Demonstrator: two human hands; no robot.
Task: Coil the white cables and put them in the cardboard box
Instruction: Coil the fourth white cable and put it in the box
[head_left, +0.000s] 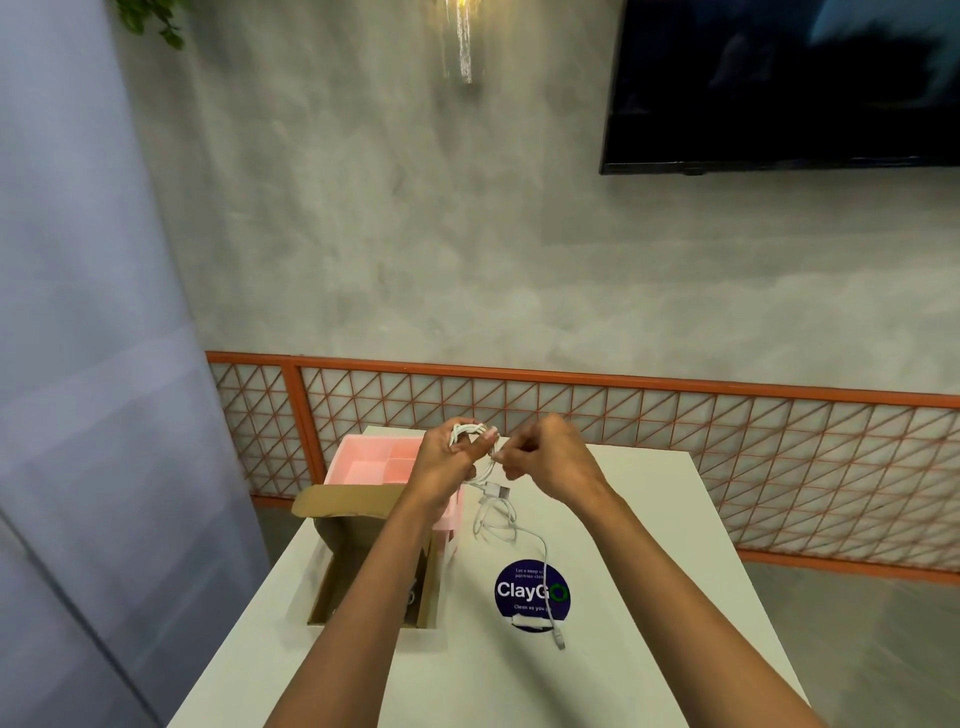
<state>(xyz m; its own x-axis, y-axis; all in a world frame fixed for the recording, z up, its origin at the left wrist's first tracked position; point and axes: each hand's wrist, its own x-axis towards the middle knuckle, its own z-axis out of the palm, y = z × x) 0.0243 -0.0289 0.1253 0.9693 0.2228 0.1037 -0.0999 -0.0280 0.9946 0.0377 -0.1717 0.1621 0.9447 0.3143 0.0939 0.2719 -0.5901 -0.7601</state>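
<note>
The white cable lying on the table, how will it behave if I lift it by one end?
Probably floppy: the white cable lies in slack loops on the table. Likely light, since it is thin. Lifted by its plug, the rest would probably dangle and drag behind.

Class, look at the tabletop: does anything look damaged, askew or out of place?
The round blue sticker on the white table is torn along its lower edge, leaving ragged white scraps. An uncoiled stretch of white cable lies across it.
</note>
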